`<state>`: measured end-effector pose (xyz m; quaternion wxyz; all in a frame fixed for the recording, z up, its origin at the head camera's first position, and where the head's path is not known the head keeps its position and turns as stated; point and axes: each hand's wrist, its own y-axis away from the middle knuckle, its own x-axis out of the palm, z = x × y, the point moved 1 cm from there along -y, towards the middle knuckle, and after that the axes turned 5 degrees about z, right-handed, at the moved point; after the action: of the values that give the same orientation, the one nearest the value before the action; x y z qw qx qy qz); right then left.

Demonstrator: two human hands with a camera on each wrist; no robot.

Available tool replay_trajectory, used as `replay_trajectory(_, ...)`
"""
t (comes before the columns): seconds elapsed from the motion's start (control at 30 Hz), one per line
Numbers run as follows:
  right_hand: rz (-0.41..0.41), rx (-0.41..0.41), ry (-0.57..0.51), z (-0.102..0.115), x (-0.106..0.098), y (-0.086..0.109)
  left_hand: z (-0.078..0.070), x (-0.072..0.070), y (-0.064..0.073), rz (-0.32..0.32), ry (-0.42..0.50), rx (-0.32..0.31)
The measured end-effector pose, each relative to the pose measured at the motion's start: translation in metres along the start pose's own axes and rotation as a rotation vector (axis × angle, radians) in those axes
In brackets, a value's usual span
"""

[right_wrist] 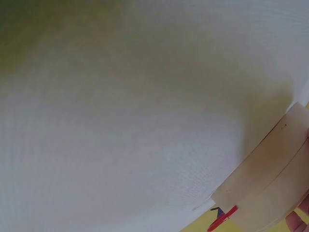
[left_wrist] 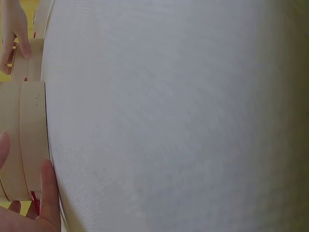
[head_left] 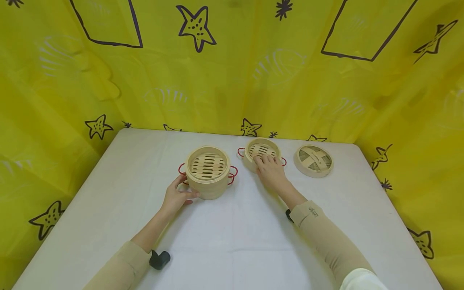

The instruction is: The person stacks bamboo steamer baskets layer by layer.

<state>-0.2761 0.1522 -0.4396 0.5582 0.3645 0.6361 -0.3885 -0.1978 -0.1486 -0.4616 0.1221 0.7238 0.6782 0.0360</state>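
On basket [head_left: 261, 149], right grip [head_left: 272, 173] seemingly curled

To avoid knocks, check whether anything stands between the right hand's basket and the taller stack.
Nothing visible does: between the basket under the right hand and the stack beside the left hand lies tabletop, with red handles jutting in from both. The lid sits on the basket's other side.
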Motion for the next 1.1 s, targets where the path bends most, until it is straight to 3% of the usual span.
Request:
replay_trajectory(0.3,0.02,0.002,-0.011,-0.001,-0.001,-0.002,-0.017,0.001,0.009,0.011,0.018,-0.019)
replay_trajectory(0.7,-0.013,-0.028,0.007,-0.003,-0.003,-0.001,-0.001,0.0,0.0,-0.001,-0.005,0.002)
replay_trajectory(0.83,-0.02,-0.047,0.02,-0.004,-0.003,0.0,-0.002,0.0,0.001,0.009,0.002,-0.007)
replay_trajectory(1.0,-0.016,-0.055,0.015,-0.005,-0.002,0.0,-0.017,0.002,0.011,0.019,0.007,-0.024)
replay_trajectory(1.1,-0.021,-0.06,0.013,-0.005,-0.001,0.001,-0.014,0.001,0.009,0.015,0.0,-0.025)
